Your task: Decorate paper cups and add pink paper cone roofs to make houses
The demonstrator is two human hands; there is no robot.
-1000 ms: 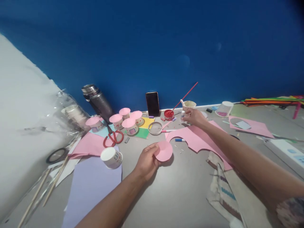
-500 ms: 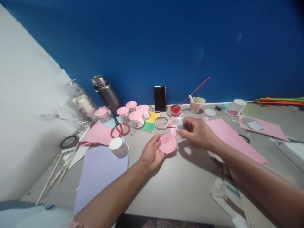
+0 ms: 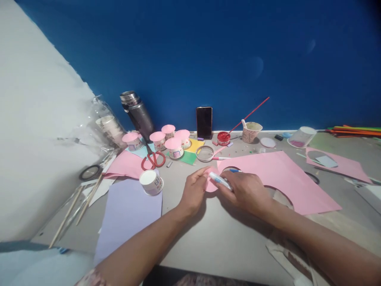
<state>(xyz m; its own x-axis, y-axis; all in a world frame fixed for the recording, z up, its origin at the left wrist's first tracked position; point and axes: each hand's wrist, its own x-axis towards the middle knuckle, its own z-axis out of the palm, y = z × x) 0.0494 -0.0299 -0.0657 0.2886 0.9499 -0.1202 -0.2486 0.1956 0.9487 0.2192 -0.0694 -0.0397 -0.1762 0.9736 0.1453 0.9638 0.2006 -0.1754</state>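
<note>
My left hand [image 3: 195, 190] grips the left edge of a pink paper circle [image 3: 212, 187], held just above the table. In my right hand [image 3: 245, 190] is a white glue stick [image 3: 219, 180], its tip against the upper part of the circle's face. My right fingers wrap round the glue stick's rear end. To the left, an upside-down paper cup [image 3: 151, 182] stands partly on a lilac sheet [image 3: 127, 218]. Behind it lie red-handled scissors [image 3: 153, 160], near several small cups topped with pink circles [image 3: 175, 147].
A pink sheet with round cut-outs [image 3: 293, 178] lies to the right. At the back are a phone [image 3: 204, 123], a steel flask [image 3: 138, 115], a roll of tape [image 3: 204, 153], a red paint pot [image 3: 224, 138] and a printed cup [image 3: 251, 133]. Wooden sticks [image 3: 67, 216] lie at far left.
My right hand has brought the glue stick down and left onto the pink circle. The left hand has turned and now pinches the circle's edge. The pink sheet with cut-outs lies further left.
</note>
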